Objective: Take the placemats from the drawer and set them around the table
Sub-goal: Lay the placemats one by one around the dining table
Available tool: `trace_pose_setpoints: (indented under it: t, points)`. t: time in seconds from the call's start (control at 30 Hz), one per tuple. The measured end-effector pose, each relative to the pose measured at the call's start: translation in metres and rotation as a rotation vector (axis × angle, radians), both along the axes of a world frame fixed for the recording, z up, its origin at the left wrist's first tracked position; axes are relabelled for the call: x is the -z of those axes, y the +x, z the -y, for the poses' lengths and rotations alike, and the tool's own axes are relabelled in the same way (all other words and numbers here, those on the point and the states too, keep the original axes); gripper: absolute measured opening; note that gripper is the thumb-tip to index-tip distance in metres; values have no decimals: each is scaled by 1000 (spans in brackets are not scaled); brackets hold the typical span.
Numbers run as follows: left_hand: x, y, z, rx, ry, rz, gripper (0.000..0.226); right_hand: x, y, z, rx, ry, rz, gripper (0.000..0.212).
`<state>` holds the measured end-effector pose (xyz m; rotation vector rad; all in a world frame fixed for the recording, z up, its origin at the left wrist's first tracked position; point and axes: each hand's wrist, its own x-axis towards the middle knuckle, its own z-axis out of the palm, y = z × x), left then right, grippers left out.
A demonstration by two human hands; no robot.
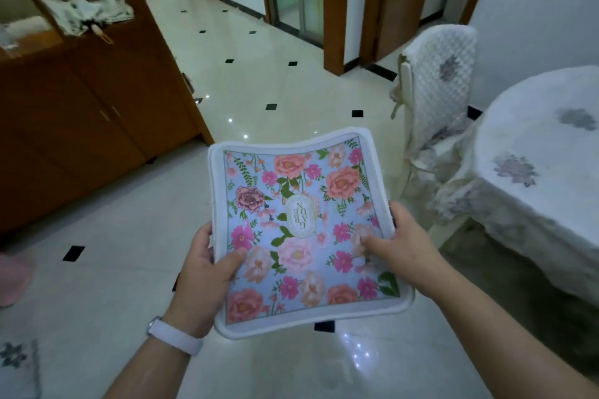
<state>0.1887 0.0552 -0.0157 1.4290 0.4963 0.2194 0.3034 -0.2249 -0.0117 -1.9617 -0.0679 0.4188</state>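
Holding a floral placemat [303, 230] flat above the tiled floor [129, 269], left hand [207, 272] gripping its left edge with the thumb on top, right hand [392, 244] clamping the right edge the same way. Wearing a white wristband [175, 335] on the left wrist. Standing near the cloth-covered round table [538, 178] and covered chair [434, 91] on the right, wooden cabinet [81, 100] on the left.

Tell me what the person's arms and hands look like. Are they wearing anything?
Both forearms are bare, with no sleeves showing. The left hand has a white wristband with a small silvery piece on it, like a watch. The right hand wears nothing: no glove or ring shows.
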Motion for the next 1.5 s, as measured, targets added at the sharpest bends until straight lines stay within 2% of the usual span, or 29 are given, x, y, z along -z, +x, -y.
trace_pose_setpoints:
  t: [0.17,0.4,0.77,1.0,1.27,1.5]
  points:
    - [0,66,31,149,-8,-24,45,6,24,40,145,41,-17,35]
    - [26,154,46,276,-23,-68,44,23,64,64,304,-2,-76,35]
    - [55,373,25,539,-77,-127,45,30,208,38,545,-45,-188,38]
    - [57,494,47,778,-80,-121,43,15,259,36,757,-52,-151,41]
    - [52,538,126,1088,-124,-115,42,11,234,76,1050,-65,-145,36]
    - [57,554,191,1193,-120,-136,45,30,228,132,1115,-82,-171,31]
